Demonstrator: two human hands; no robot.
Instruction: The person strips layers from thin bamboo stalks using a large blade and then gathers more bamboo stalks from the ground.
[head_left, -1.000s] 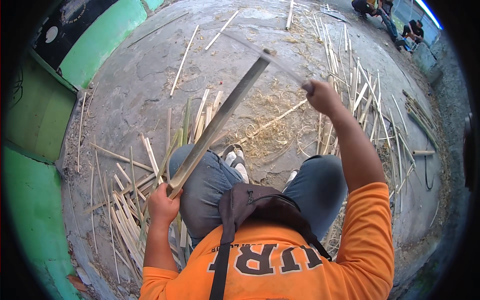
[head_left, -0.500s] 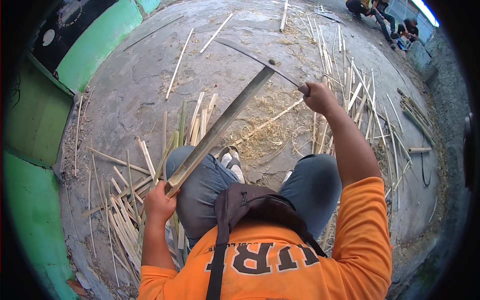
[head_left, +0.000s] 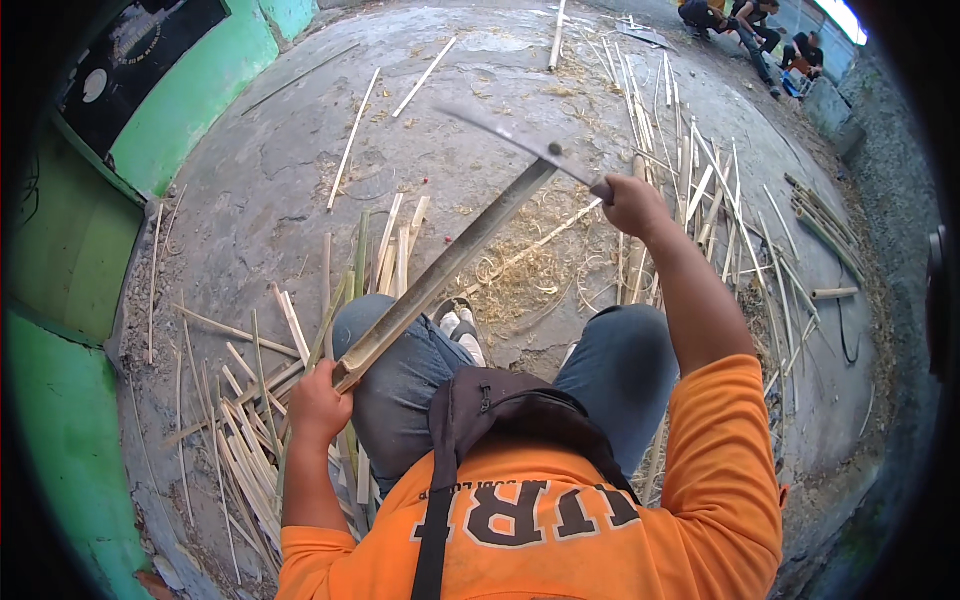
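Bamboo (head_left: 455, 258), head view: slants over left knee (head_left: 372, 325). Gripped at near end by left hand (head_left: 320, 403), left of knee; crossed at far end, beyond knee, by knife (head_left: 512, 138) clenched in right hand (head_left: 633, 205). Best to brace firmly, keep edge square, steady near end beside knee. Dips slightly lower at far end than half a second ago; gripped alike.

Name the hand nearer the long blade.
Right: the right hand grips the long blade by its handle; the left hand holds the bamboo piece by its near end, farther off.
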